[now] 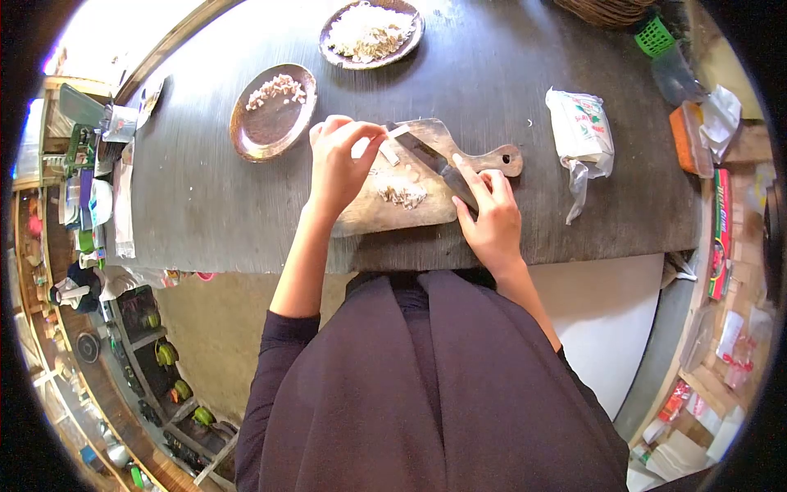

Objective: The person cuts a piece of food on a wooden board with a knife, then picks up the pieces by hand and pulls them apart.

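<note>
My right hand (492, 215) grips a knife (421, 151) by its dark handle, forefinger stretched along it. The blade slants up and left over a wooden cutting board (352, 215) with a holed handle. My left hand (338, 162) is closed in a pinch above the board's left part, thumb and forefinger near the knife tip. A small pale strip (398, 131) shows at its fingertips. Another pale strip (389, 154) lies on the board below the blade. Closer to me sits a small heap of finely chopped whitish pieces (400, 192).
A brown oval plate (270, 138) with pinkish chopped bits stands left of the board. Behind it, another plate (329, 54) holds a pale shredded heap. A white plastic packet (584, 131) lies to the right on the dark table (197, 221). Crowded shelves flank both sides.
</note>
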`<state>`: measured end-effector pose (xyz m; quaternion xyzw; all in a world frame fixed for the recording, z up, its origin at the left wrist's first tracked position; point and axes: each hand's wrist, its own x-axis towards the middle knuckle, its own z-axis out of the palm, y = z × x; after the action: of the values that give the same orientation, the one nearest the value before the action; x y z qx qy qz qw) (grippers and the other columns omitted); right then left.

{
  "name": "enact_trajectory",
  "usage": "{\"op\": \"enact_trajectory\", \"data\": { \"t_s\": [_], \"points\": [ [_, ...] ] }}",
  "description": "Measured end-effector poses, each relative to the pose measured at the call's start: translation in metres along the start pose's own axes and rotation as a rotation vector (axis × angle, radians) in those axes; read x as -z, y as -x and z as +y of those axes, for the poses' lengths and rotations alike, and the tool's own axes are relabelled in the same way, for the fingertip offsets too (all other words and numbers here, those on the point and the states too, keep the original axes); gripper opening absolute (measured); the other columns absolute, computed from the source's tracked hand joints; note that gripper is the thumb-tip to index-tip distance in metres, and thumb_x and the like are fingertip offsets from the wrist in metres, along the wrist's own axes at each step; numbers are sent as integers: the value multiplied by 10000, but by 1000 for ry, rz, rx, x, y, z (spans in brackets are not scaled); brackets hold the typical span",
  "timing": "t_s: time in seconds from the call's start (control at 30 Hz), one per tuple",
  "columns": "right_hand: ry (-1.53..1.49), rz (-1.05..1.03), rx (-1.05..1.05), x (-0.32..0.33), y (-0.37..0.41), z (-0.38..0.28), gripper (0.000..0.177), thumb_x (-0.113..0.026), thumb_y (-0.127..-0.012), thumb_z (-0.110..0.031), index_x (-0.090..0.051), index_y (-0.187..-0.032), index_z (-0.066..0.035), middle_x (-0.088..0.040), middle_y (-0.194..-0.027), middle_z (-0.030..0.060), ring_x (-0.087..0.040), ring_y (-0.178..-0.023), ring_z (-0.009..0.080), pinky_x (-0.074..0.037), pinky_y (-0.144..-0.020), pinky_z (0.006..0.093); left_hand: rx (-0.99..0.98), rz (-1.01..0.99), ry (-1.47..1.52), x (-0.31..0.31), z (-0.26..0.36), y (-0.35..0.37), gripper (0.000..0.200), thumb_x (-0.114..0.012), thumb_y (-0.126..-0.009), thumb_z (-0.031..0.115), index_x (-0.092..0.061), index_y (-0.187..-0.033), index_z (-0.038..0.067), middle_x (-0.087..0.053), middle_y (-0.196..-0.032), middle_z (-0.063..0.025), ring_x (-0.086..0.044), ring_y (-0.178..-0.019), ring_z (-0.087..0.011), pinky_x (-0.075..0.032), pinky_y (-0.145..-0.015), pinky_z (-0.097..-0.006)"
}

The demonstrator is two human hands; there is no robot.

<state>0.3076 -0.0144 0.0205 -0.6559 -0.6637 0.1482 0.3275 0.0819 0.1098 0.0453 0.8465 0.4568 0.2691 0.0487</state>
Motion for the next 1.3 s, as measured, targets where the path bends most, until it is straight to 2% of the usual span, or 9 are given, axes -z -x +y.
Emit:
{"op": "enact_trajectory", "data": {
  "t_s": [0.1,0.23,0.3,0.33,0.4,0.6,0.77,0.87,1.3],
  "points": [
    [81,69,70,3,-9,-4,580,-762,-840,-123,-623,-1402,-156,-551,-1034,93,-548,-971,252,-485,-855,371,214,0,466,7,8,9,85,-724,-928,85,-740,-982,22,-727,-816,-62,-696,-813,-146,-518,-794,-301],
    [-77,211,206,7,-24,-17,445,-765,-841,-170,-702,-1279,-119,-573,-974,99,-556,-882,226,-482,-749,335,393,-70,852,20,33,25,164,-717,-964,133,-717,-987,-29,-742,-874,-69,-690,-847,-122,-516,-822,-286],
    [-588,-32,30,15,-29,-33,322,-760,-866,-141,-731,-1177,-63,-610,-937,89,-581,-834,175,-475,-719,297,437,-104,945,24,41,32,134,-711,-964,103,-714,-989,-29,-736,-866,-71,-691,-852,-132,-514,-835,-279],
    [-586,-35,33,10,-29,-34,322,-760,-866,-141,-731,-1177,-63,-610,-937,89,-581,-834,175,-475,-719,297,446,-113,985,23,44,35,124,-709,-963,90,-713,-990,-30,-735,-863,-70,-692,-853,-134,-514,-838,-277],
    [-911,-95,-41,-2,-31,-34,246,-766,-882,-129,-725,-1095,-12,-628,-934,74,-598,-821,129,-466,-698,261,423,-112,1003,24,49,40,117,-709,-960,81,-711,-994,-31,-735,-867,-73,-692,-853,-135,-515,-835,-277],
    [-931,-22,-3,-4,-34,-44,128,-768,-858,-23,-722,-978,-25,-651,-942,54,-617,-856,114,-466,-712,250,384,-113,962,34,47,51,102,-688,-971,88,-722,-1008,-2,-748,-881,-65,-690,-816,-116,-514,-781,-263],
    [-968,-3,-14,-6,-35,-50,111,-763,-869,-21,-720,-971,-28,-655,-948,45,-616,-853,103,-459,-704,245,364,-60,1248,47,46,58,169,-656,-919,-29,-744,-1059,4,-761,-993,-94,-705,-973,-166,-527,-903,-320],
    [-962,-24,-16,-3,-35,-55,98,-762,-875,-26,-721,-964,-24,-659,-953,44,-615,-847,97,-456,-699,240,249,-88,1034,54,46,58,223,-632,-890,-75,-757,-1053,12,-762,-1030,-96,-690,-1058,-182,-511,-963,-348],
    [-1033,-54,-81,-2,-21,-70,98,-772,-880,-38,-738,-965,-4,-662,-948,55,-620,-851,100,-467,-677,234,302,-47,1255,54,45,64,164,-705,-900,-15,-773,-1046,18,-726,-1041,-100,-642,-1059,-191,-480,-957,-336]
  ]
}}
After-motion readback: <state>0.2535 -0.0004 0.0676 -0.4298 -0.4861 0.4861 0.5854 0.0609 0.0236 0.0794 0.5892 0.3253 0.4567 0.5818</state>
